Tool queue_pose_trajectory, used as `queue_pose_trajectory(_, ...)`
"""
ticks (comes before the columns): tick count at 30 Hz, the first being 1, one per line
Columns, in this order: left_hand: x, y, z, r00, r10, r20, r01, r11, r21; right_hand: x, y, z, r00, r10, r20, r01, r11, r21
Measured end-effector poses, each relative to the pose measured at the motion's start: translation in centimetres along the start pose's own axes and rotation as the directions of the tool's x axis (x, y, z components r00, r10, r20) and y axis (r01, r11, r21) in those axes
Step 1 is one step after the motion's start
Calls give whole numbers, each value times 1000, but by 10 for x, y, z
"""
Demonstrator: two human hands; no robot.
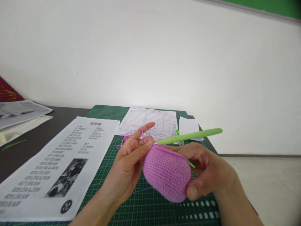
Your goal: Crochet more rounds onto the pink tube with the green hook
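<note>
Between my hands is a pink-purple crocheted cup-shaped piece (167,172), its rim tilted up. My left hand (131,153) pinches the rim's left corner, with the index finger stretched out and pink yarn (142,135) looped over it. My right hand (207,169) is closed round the piece's right side, thumb on the front near the bottom, other fingers behind. A green-handled crochet hook (190,136) has its tip at the rim by my left thumb. Its handle points right above my right hand, and the fingers do not appear wrapped round it. A small green tip (191,164) shows beside the piece.
A green cutting mat (141,201) lies on the dark table (63,117). On it rest a printed pattern sheet (56,157), a form sheet (152,117), a white paper (188,125) and green stitch markers (177,133). More papers (23,110) lie left, before a white wall.
</note>
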State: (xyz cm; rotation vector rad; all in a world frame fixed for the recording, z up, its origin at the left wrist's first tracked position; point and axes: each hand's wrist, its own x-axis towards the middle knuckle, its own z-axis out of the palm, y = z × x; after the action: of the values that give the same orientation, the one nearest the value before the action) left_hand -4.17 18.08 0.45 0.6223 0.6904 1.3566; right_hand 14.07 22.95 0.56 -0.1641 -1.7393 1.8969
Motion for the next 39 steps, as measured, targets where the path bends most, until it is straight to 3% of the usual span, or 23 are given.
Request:
queue_pose_trajectory(3, 0, 0, -1, 1000, 11, -1, -11, 1000, 8, -2, 0, -2, 1000, 24, 10, -25, 1000, 16)
queue_pose_trajectory(10, 3, -1, -2, 1000, -17, -10, 17, 1000, -14, -12, -4, -2, 994, 47, -102, -34, 991, 128)
queue_pose_trajectory(15, 5, -1, -3, 996, -92, -23, 90, 994, -54, -4, -4, 0, 999, -25, -19, 26, 999, 41)
queue_pose_trajectory(21, 8, -4, -5, 985, -166, -45, 162, 984, -69, -7, -4, -2, 999, -10, -50, 7, 998, -57)
queue_pose_trajectory(25, 9, -5, -5, 985, -163, -48, 160, 985, -70, -7, -5, -3, 999, 13, -33, -16, 997, -82)
queue_pose_trajectory(29, 8, -4, -4, 989, -142, -45, 139, 988, -66, -3, -9, -1, 1000, 6, -4, -7, 969, -246)
queue_pose_trajectory(33, 8, -4, -3, 990, -136, -46, 133, 989, -68, -2, -10, 2, 1000, 9, 6, -8, 978, -207)
queue_pose_trajectory(39, 10, -8, -5, 986, -170, 3, 169, 983, -77, -7, -5, 0, 996, -90, 2, 87, 961, -262)
